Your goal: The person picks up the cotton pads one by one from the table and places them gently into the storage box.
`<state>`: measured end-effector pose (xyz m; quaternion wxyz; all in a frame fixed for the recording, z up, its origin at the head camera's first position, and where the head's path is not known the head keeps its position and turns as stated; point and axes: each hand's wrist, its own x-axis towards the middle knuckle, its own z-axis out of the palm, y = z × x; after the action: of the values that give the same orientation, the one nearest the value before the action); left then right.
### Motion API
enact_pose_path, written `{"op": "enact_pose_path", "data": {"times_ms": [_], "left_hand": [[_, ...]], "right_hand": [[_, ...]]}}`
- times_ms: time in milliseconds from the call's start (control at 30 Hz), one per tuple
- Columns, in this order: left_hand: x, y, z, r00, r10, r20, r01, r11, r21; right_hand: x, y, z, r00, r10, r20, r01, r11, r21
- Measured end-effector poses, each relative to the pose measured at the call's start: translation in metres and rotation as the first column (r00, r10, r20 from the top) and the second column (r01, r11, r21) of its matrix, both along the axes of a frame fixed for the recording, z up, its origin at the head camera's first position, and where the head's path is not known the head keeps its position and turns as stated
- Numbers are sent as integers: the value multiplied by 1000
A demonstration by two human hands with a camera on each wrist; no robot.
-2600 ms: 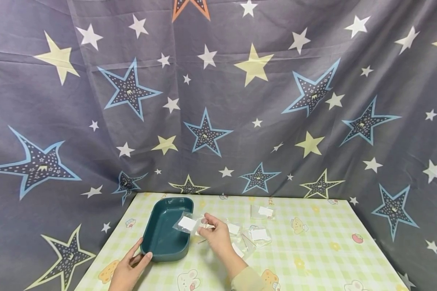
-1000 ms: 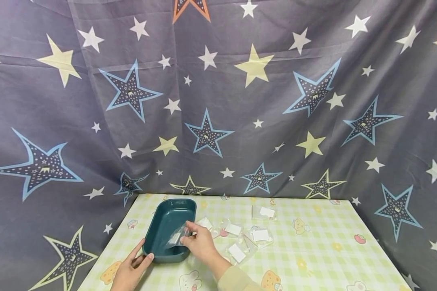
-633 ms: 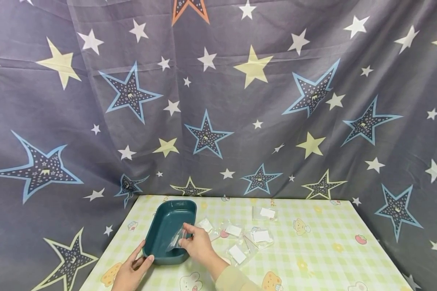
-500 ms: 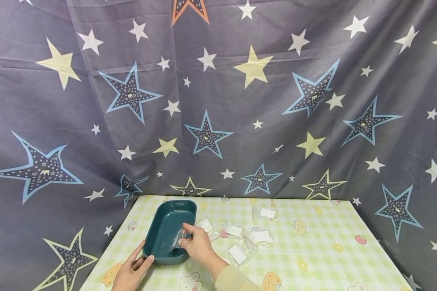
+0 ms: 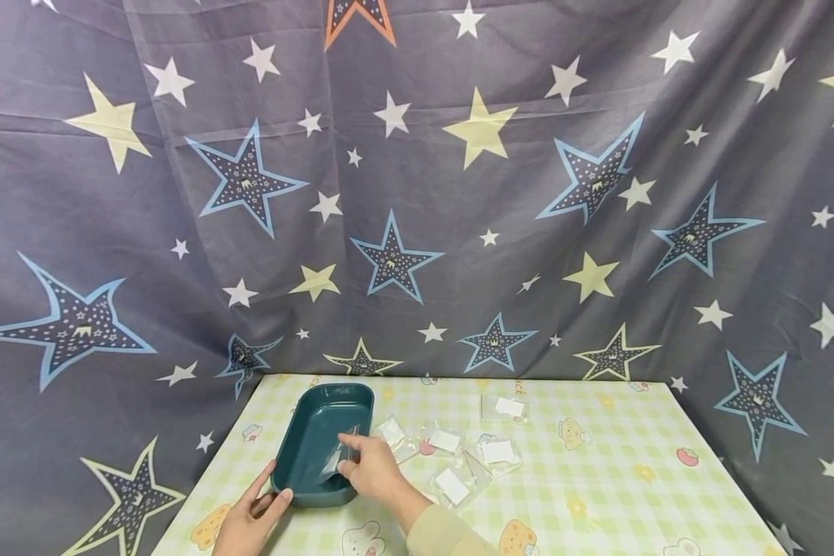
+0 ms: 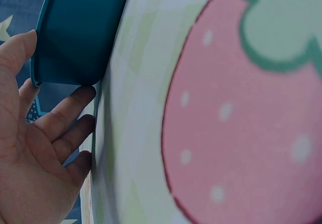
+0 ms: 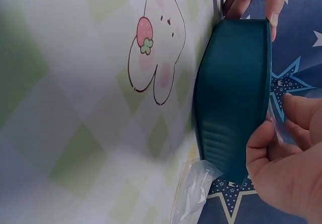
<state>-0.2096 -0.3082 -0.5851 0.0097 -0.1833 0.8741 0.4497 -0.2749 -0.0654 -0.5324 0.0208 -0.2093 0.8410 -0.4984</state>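
Observation:
A dark teal rectangular dish [image 5: 309, 440] stands at the left of the table. My left hand [image 5: 250, 517] grips its near left corner, thumb on the near side and a finger along the left side. In the left wrist view, that thumb touches the rim. My right hand [image 5: 375, 467] is over the dish's right rim, index finger and thumb apart. Just beyond those fingertips, a clear plastic zip bag [image 5: 335, 461] stands tilted inside the dish, partly hidden by the hand. Several similar bags with white labels, such as a near bag [image 5: 452, 486], lie right of the dish.
A separate labelled bag [image 5: 506, 408] lies farther back. The table has a green checked cloth [image 5: 632, 494] with cartoon prints. Behind it hangs a grey curtain [image 5: 417, 177] patterned with stars.
My right hand has carried the bag leftward from above the right rim down into the dish. Its finger and thumb have since spread off the bag. The left hand stays at the corner.

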Motion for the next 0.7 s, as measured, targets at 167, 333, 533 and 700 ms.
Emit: {"op": "enact_pose_path", "data": {"times_ms": [167,333,533,700], "left_hand": [[1,0,1,1000,-8,6,8,1000,3],[2,-1,2,1000,-7,6,7,1000,8],[2,-1,1,1000,-7,-7,7,1000,19],[1,-2,-1,1000,-8,-15,8,1000,24]], "right_hand": [[2,-3,2,999,2,-44,2,997,81],[4,-8,4,992,8,-125,16,981,191],[8,-10,6,971,-4,-238,97,921,378],[11,-10,5,963,78,-257,75,839,538]]}}
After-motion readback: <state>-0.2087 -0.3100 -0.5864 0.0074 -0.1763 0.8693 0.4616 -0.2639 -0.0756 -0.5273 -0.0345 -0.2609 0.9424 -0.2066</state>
